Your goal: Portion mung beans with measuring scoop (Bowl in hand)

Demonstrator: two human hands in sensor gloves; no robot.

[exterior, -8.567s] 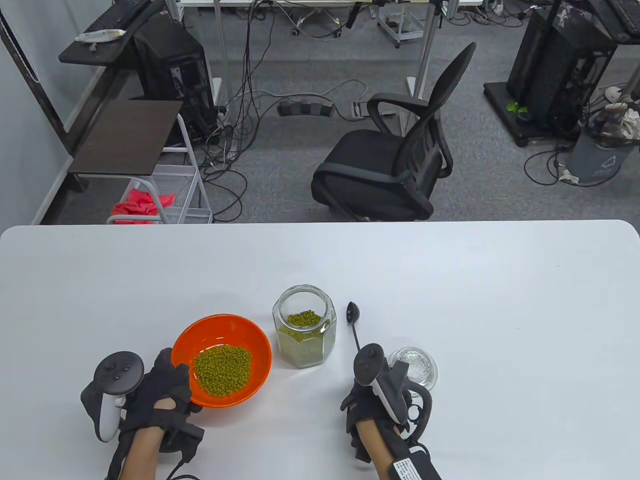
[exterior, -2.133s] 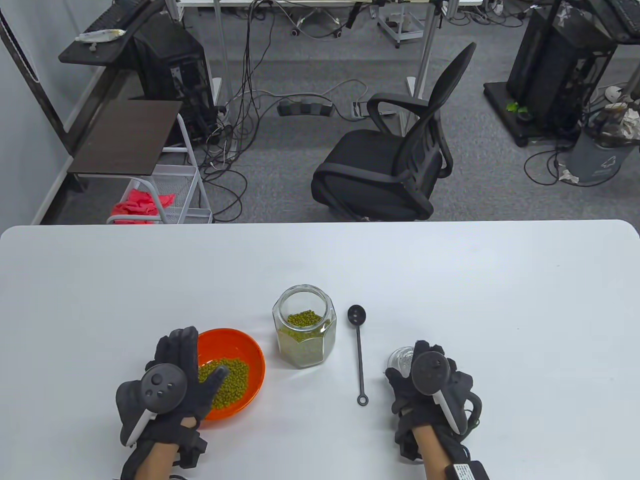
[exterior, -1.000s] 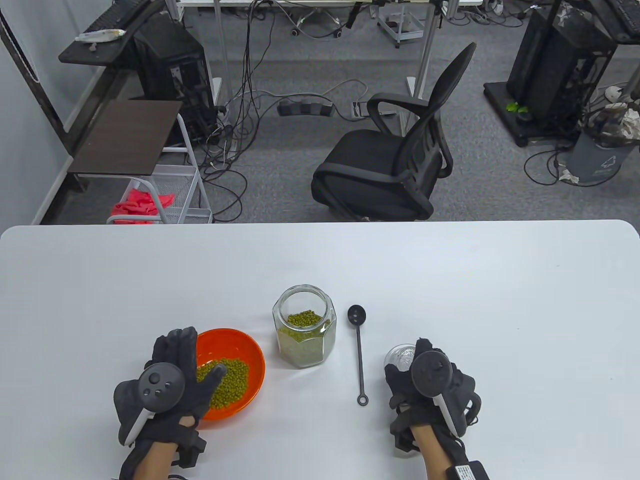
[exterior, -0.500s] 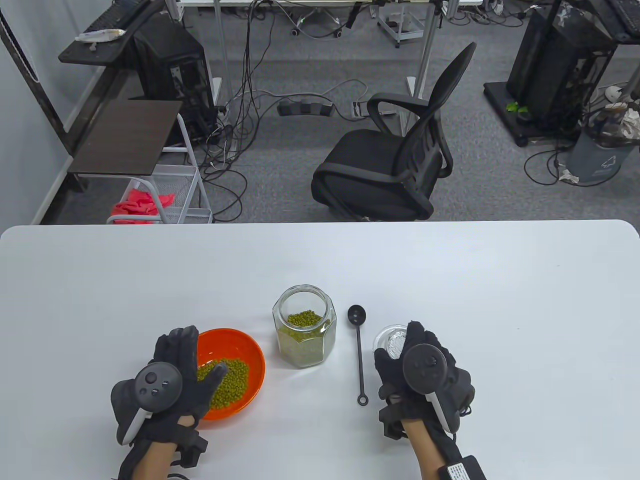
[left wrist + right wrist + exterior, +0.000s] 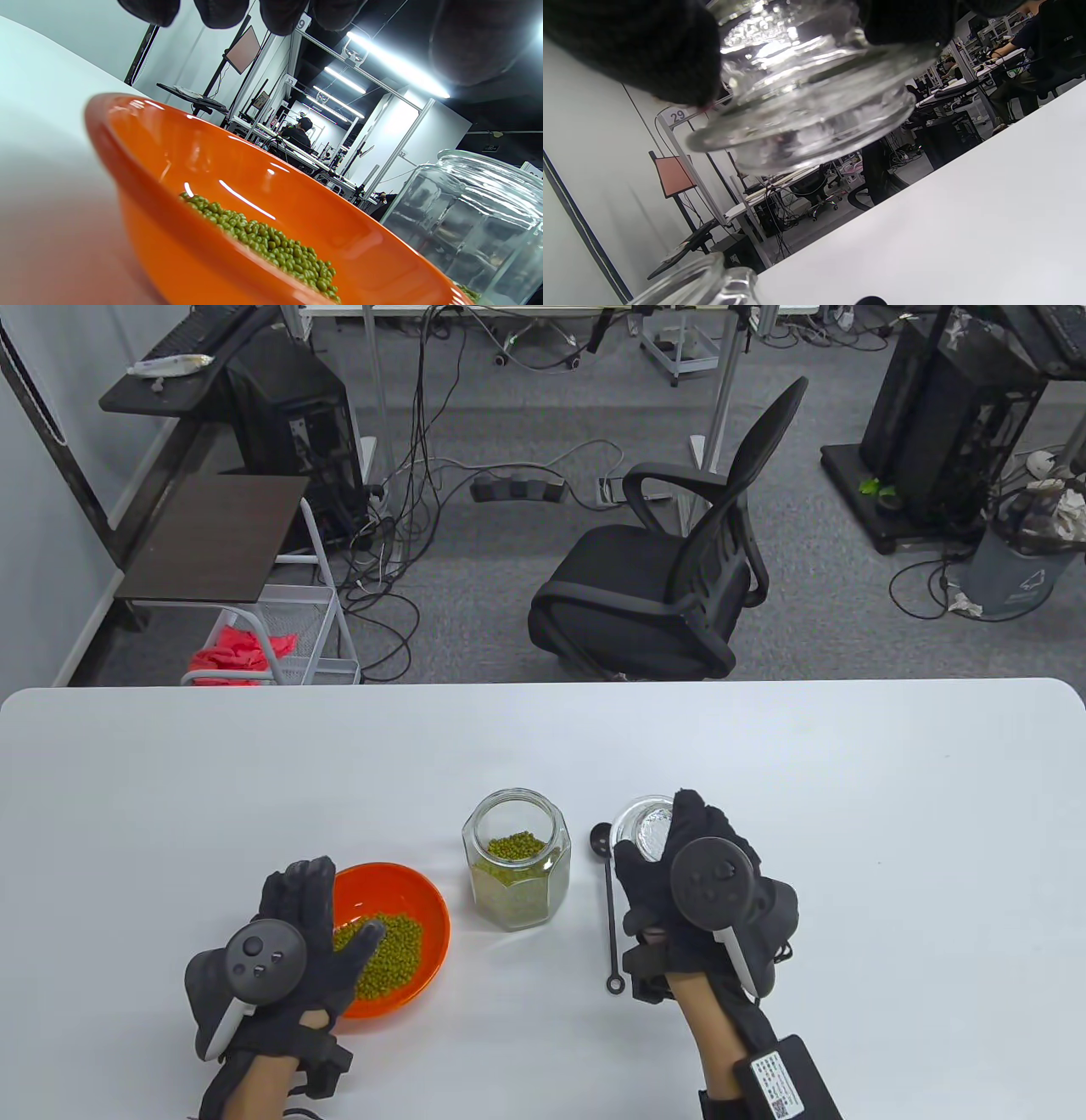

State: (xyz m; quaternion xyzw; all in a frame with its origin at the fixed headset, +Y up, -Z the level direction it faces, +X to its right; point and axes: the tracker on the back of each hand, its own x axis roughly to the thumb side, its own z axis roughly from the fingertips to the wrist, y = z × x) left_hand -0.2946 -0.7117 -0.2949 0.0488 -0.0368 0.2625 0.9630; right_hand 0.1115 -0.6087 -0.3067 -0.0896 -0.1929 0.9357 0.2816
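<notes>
An orange bowl (image 5: 434, 903) with mung beans (image 5: 399, 942) stands on the white table; it also shows in the left wrist view (image 5: 169, 140). My left hand (image 5: 335, 906) lies spread over the bowl's left side, fingers straight, gripping nothing. An open glass jar (image 5: 516, 865) of mung beans stands right of the bowl. The black measuring scoop (image 5: 611, 916) lies on the table right of the jar. My right hand (image 5: 660, 836) grips the glass jar lid (image 5: 640, 824) and holds it above the table over the scoop's head; the right wrist view shows the lid (image 5: 806, 97) between my fingers.
The table's far edge (image 5: 543, 683) runs across the middle of the table view, with a black office chair (image 5: 670, 577) behind it. The jar's rim (image 5: 687, 279) shows at the bottom left of the right wrist view.
My right hand has lifted the glass lid off the table and carried it away from me and to the left, closer to the jar. My left hand and the bowl have stayed in place.
</notes>
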